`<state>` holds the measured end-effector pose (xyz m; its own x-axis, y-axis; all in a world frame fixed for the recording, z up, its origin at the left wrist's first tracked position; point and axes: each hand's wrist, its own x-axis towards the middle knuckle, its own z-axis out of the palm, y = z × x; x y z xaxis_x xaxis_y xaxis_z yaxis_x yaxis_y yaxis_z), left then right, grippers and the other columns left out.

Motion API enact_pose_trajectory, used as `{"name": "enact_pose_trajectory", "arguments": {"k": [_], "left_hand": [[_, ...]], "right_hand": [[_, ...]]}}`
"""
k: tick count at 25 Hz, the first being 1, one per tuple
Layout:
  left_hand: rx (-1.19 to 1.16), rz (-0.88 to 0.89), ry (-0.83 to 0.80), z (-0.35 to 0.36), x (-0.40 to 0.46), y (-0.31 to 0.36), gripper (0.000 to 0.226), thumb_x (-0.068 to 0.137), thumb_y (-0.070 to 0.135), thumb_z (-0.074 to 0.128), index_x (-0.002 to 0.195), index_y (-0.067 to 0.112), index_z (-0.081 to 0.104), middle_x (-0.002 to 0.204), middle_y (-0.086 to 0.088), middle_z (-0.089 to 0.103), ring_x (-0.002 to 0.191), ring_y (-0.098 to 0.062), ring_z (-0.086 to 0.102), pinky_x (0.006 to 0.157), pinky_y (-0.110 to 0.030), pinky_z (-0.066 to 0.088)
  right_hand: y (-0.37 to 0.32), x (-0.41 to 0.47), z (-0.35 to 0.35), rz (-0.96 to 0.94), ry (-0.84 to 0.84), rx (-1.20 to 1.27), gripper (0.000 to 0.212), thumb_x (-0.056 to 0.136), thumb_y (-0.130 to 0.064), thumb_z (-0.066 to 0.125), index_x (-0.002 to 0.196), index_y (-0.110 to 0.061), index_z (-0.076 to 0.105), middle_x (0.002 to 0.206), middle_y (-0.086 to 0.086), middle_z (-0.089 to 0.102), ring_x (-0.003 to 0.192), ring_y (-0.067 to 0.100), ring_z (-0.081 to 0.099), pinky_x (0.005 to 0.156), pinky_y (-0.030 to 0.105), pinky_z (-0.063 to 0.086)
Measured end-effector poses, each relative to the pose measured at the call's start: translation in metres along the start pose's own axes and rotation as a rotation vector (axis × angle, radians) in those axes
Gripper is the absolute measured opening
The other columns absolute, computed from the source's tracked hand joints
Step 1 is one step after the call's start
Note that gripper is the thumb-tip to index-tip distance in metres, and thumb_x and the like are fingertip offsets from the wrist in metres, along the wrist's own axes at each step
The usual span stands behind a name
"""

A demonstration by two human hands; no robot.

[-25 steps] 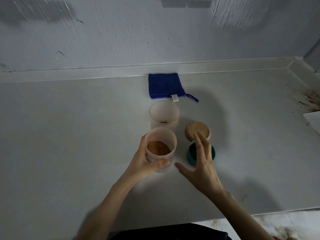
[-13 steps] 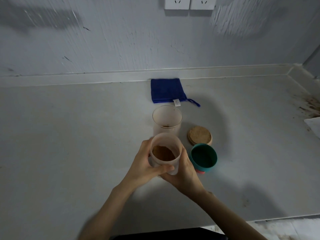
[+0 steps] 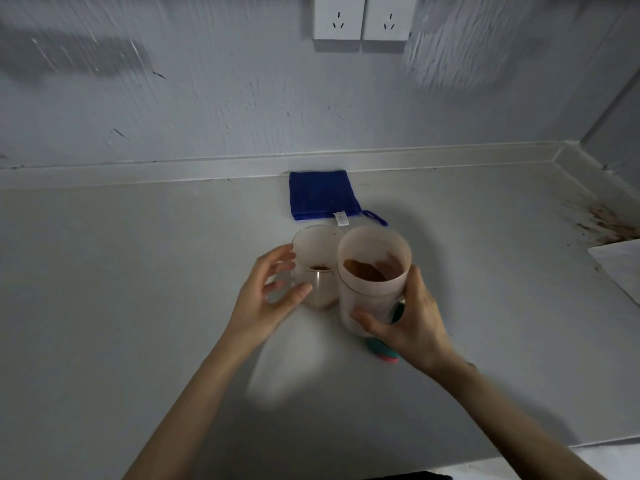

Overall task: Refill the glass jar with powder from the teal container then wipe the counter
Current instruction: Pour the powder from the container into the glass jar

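Observation:
A translucent plastic container (image 3: 367,299) holding brown powder (image 3: 367,271) is lifted off the counter, with my right hand (image 3: 412,323) gripping its lower right side. The container tilts slightly left, toward the glass jar (image 3: 320,251). The jar stands upright on the counter with a little brown powder at its bottom. My left hand (image 3: 263,299) curls around the jar's left side, thumb at its front wall. A teal lid (image 3: 381,351) lies on the counter, mostly hidden under my right hand. A folded blue cloth (image 3: 322,195) lies behind the jar, near the wall.
Brown powder stains (image 3: 602,223) mark the counter at the far right, beside a white sheet (image 3: 620,265). Two wall sockets (image 3: 360,15) sit above. The counter's front edge (image 3: 588,445) runs close to my body. The cork lid seen earlier is hidden behind the container.
The container passed from my left hand to my right and rose up and to the right. My left hand moved onto the glass jar. The camera tilted upward.

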<state>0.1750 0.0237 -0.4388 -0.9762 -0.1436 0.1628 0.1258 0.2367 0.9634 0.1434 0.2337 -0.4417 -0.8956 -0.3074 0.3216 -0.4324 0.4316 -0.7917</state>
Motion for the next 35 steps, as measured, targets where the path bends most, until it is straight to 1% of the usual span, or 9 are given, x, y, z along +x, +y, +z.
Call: {"name": "enact_pose_trajectory", "arguments": {"k": [4,6,9,12,15,24,28,32,35], "left_hand": [[0.124,0.018,0.003,0.007,0.016,-0.003,0.07,0.063,0.039,0.065,0.125,0.025,0.036,0.12,0.02,0.038,0.112,0.007,0.04,0.09,-0.006,0.033],[0.166,0.027,-0.006,0.013,0.024,-0.006,0.083,0.061,0.041,0.066,0.132,0.02,0.03,0.124,0.018,0.032,0.114,0.006,0.035,0.09,-0.001,0.03],[0.178,-0.04,-0.054,0.021,0.036,-0.013,0.101,0.059,0.044,0.07,0.139,0.022,0.014,0.132,0.015,0.022,0.122,0.0,0.025,0.097,-0.016,0.027],[0.206,-0.077,-0.07,0.028,0.044,-0.02,0.104,0.063,0.034,0.077,0.139,0.029,0.005,0.127,0.022,0.021,0.115,0.003,0.026,0.09,-0.012,0.03],[0.179,-0.072,0.003,0.032,0.048,-0.029,0.1,0.063,0.027,0.079,0.134,0.033,0.009,0.111,0.033,0.028,0.104,0.005,0.033,0.071,0.007,0.033],[0.263,-0.128,0.129,0.036,0.057,-0.046,0.09,0.056,0.025,0.083,0.128,0.022,0.03,0.102,0.022,0.036,0.092,0.0,0.044,0.062,0.011,0.029],[0.278,-0.103,0.089,0.03,0.054,-0.043,0.081,0.053,0.028,0.084,0.108,0.048,0.028,0.096,0.035,0.033,0.083,0.018,0.044,0.062,0.012,0.027],[0.279,-0.1,0.058,0.027,0.052,-0.035,0.08,0.055,0.028,0.083,0.109,0.05,0.028,0.101,0.036,0.034,0.088,0.013,0.045,0.067,0.005,0.034],[0.29,-0.106,0.045,0.027,0.052,-0.032,0.087,0.059,0.026,0.082,0.128,0.028,0.029,0.113,0.019,0.036,0.102,-0.001,0.038,0.081,-0.014,0.033]], "right_hand": [[0.002,0.027,-0.023,-0.039,0.04,-0.103,0.086,0.06,-0.028,0.08,0.129,-0.009,0.032,0.116,0.0,0.046,0.103,0.002,0.042,0.077,-0.004,0.034],[0.005,0.042,-0.031,-0.058,0.049,-0.181,0.09,0.059,-0.025,0.081,0.131,-0.009,0.03,0.121,0.009,0.047,0.105,0.01,0.042,0.083,0.007,0.037],[0.011,0.06,-0.039,-0.101,0.042,-0.32,0.093,0.058,-0.023,0.083,0.133,-0.009,0.03,0.125,0.02,0.046,0.107,0.026,0.047,0.084,0.032,0.039],[0.017,0.072,-0.041,-0.174,-0.036,-0.439,0.094,0.056,-0.021,0.084,0.133,-0.01,0.031,0.125,0.022,0.044,0.105,0.038,0.05,0.083,0.039,0.042],[0.019,0.076,-0.037,-0.268,-0.093,-0.535,0.095,0.053,-0.02,0.086,0.132,-0.012,0.033,0.122,0.023,0.047,0.103,0.041,0.051,0.082,0.051,0.047],[0.019,0.089,-0.037,-0.365,-0.171,-0.631,0.091,0.052,-0.02,0.085,0.129,-0.011,0.039,0.118,0.023,0.051,0.106,0.04,0.05,0.09,0.053,0.043],[0.016,0.097,-0.044,-0.424,-0.174,-0.71,0.089,0.05,-0.016,0.086,0.128,-0.009,0.043,0.116,0.027,0.053,0.106,0.045,0.051,0.089,0.058,0.043],[0.011,0.105,-0.05,-0.53,-0.151,-0.777,0.092,0.047,-0.015,0.087,0.126,-0.014,0.04,0.113,0.028,0.055,0.102,0.047,0.053,0.09,0.059,0.038],[0.007,0.11,-0.052,-0.588,-0.15,-0.809,0.092,0.048,-0.015,0.086,0.125,-0.016,0.036,0.113,0.028,0.055,0.102,0.046,0.053,0.092,0.058,0.037]]}}
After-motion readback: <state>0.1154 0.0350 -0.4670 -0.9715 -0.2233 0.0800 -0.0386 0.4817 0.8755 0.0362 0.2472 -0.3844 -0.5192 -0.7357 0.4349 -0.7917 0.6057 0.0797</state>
